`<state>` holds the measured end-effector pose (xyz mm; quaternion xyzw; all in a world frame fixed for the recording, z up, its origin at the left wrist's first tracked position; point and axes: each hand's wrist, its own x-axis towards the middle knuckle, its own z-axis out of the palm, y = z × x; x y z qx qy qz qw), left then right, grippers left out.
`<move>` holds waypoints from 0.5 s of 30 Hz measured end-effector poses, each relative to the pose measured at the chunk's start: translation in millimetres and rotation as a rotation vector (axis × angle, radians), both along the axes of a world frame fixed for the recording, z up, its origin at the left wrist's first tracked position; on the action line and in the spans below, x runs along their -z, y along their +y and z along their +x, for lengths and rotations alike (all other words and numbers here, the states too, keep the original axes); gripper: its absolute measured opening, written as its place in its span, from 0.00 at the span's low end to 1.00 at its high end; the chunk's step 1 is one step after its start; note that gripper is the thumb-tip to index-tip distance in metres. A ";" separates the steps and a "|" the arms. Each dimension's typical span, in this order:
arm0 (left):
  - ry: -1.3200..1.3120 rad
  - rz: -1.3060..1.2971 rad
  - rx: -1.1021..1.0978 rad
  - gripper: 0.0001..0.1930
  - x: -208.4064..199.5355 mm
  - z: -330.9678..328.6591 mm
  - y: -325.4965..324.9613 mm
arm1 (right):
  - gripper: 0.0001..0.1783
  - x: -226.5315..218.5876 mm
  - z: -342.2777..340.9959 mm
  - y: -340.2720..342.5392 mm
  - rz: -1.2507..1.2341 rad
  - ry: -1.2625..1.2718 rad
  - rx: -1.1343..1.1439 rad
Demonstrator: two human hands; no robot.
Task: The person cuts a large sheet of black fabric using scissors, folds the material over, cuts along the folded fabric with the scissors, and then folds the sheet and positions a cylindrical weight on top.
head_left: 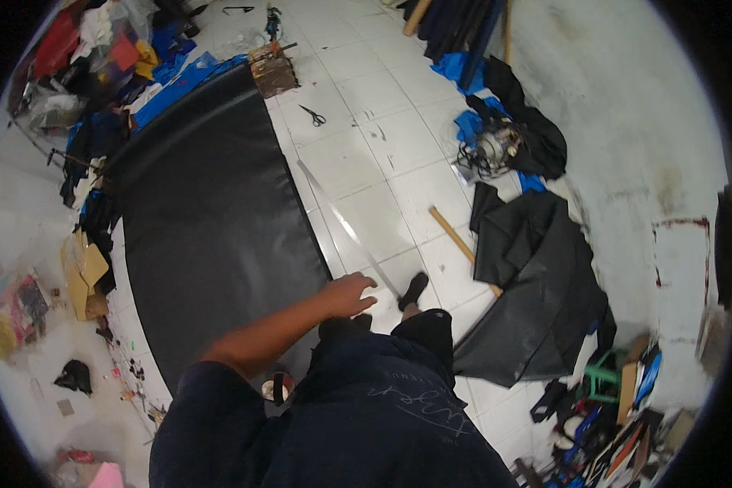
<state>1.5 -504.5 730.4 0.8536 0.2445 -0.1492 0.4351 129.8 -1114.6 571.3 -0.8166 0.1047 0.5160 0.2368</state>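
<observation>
My left hand hangs in front of my body, above the right edge of the big black sheet. Its fingers are loosely bent and apart, with nothing in them. The smooth black sheet lies spread over the tiles on my left, its far end by a roll. A long metal ruler rests on the floor to the right of that sheet, its near end by my dark-socked foot. Farther off, black-handled scissors lie on the tiles. My right hand is out of sight.
To the right lie a cardboard tube and a crumpled black sheet. A machine with wires stands near the wall. Piled scraps fill the far left. A green stool and assorted clutter occupy the near right.
</observation>
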 end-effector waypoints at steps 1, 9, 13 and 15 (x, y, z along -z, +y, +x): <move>0.000 0.003 -0.040 0.25 5.0 17.3 10.5 | 0.16 -6.8 35.0 33.6 -0.038 0.008 -0.061; 0.053 -0.105 -0.930 0.24 147.1 54.9 77.7 | 0.13 -30.3 355.1 304.1 -0.256 -0.033 -0.308; 0.220 -0.061 -1.317 0.24 213.0 0.6 74.9 | 0.14 -60.9 522.6 510.4 -0.092 -0.466 -1.293; 0.388 0.001 -1.162 0.24 222.1 -17.0 76.2 | 0.16 -77.3 572.6 626.6 0.055 -0.646 -1.001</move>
